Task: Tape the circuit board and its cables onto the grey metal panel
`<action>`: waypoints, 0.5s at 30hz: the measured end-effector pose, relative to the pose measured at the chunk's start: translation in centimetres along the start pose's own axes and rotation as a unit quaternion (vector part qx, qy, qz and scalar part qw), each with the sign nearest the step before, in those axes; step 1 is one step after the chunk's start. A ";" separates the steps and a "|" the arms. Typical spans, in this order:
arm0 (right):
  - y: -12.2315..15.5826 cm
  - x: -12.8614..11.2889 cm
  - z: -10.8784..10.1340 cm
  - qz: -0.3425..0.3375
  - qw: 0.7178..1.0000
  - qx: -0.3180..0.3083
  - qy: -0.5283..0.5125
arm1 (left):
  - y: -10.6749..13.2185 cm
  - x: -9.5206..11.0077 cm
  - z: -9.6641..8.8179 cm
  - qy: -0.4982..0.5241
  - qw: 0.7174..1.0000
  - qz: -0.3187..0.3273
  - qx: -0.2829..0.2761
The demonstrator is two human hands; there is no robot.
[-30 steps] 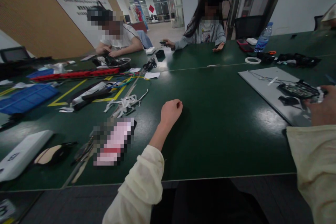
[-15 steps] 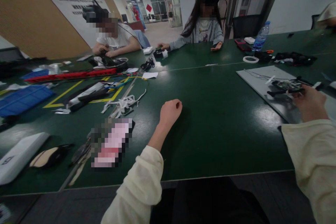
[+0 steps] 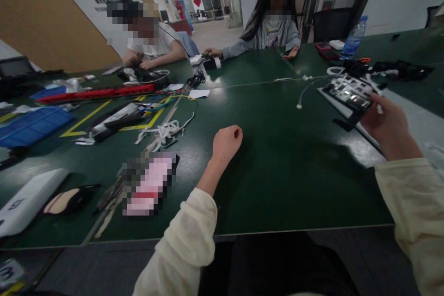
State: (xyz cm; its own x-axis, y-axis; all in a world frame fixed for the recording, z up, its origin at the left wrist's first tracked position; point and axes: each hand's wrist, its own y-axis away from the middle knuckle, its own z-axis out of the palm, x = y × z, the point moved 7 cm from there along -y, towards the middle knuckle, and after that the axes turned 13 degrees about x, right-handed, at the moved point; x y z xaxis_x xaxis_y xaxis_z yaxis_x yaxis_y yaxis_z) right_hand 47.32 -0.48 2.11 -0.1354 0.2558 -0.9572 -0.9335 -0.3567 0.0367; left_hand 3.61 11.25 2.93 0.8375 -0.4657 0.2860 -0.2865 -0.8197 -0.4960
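Cream sleeves point(image 3: 194, 231) are seen over a dark green surface point(image 3: 284, 189), above which a module point(image 3: 348, 93), silver and black, is held by the right hand point(image 3: 390, 122). This hand is clamped on the module's near right side; the exact placing of the fingertips is blurred. The module is tilted over the left edge of a grey board point(image 3: 418, 118) and appears raised from it. From its far side a thin lead point(image 3: 307, 87) is trailed leftward, ending in a pale plug point(image 3: 299, 106). The left hand point(image 3: 227, 145) seems to be rested on the surface, well apart from the module, loosely curled together, with nothing seen in it. For sound handling, it is judged, the module is best gripped by its rim, so that pressure is kept off the bare parts. Since support is given at one side only, sagging or twisting may be expected, and could be checked if the free side were steadied by the left hand. The lead should be left slack and clear of the tape roll point(image 3: 336, 71) just behind, on which it could be snagged.
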 end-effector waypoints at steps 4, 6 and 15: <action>7.5 3.9 4.7 0.180 0.958 -0.224 0.004 | -0.4 -0.2 -1.6 0.044 0.994 -0.017 0.098; 11.0 5.3 6.1 0.211 0.924 -0.317 0.037 | -0.6 -0.2 -2.5 0.063 0.987 -0.022 0.148; 16.9 7.9 7.3 0.260 0.849 -0.448 0.100 | -0.4 2.2 -2.2 0.116 0.987 0.053 0.098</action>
State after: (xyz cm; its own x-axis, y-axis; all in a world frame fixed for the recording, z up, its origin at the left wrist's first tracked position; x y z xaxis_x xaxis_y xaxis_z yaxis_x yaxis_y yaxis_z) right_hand 28.02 2.01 -2.74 -0.3087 -0.2722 -0.9114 -0.1246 -0.9383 0.3225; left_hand 4.53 9.87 5.58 0.6725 -0.6279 0.3918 -0.2524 -0.6922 -0.6762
